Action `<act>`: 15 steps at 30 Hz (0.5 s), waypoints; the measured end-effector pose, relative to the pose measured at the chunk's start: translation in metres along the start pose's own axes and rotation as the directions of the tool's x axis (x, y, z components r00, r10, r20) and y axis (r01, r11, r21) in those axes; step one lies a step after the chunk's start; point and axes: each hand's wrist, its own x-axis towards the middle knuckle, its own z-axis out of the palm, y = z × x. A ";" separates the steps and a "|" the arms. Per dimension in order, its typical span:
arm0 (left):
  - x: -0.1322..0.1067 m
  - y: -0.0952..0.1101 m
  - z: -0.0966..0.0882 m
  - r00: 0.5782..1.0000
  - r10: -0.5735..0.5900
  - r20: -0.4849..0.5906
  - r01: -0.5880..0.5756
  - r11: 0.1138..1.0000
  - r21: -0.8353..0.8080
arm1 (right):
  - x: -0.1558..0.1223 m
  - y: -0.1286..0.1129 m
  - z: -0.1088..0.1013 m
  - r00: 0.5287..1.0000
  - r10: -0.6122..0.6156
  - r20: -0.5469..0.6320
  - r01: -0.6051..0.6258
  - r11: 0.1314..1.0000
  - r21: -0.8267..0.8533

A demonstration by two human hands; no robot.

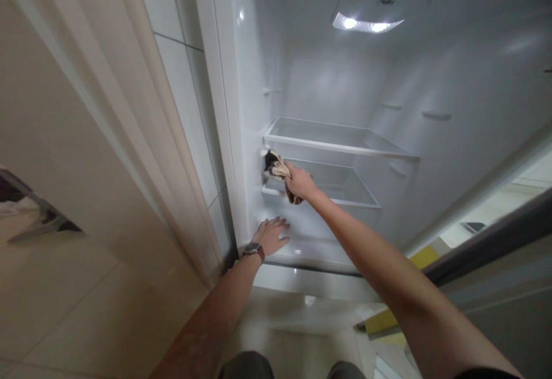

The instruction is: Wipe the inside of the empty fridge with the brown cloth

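Observation:
I look into an open, lit fridge with bare white walls. My right hand [299,183] is closed on a beige and dark cloth [277,167] and presses it against the left inner wall, at the front left corner of the lower glass shelf [345,195]. My left hand [271,235], with a watch on its wrist, lies flat with fingers spread on the fridge's bottom floor [310,249] near the left front edge. An upper glass shelf [336,137] sits just above the cloth.
A lamp [366,22] glows in the fridge ceiling. The fridge door [495,241] stands open at the right. A tiled wall [181,80] and a pale panel [86,108] flank the left side. Tiled floor [64,298] lies below, and my knees show at the bottom edge.

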 end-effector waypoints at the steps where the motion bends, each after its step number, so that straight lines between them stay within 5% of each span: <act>1: 0.000 0.000 0.000 1.000 0.004 -0.001 -0.004 1.000 0.001 | 0.002 -0.004 0.005 0.998 -0.049 0.037 0.050 0.999 -0.017; 7: -0.001 0.002 -0.004 1.000 0.011 0.010 -0.011 1.000 0.000 | 0.006 -0.009 0.017 0.977 -0.098 0.191 0.108 0.993 -0.043; 15: -0.003 0.005 -0.009 1.000 0.014 0.016 -0.014 1.000 0.016 | 0.065 0.010 0.025 0.960 -0.122 0.254 0.138 0.989 -0.044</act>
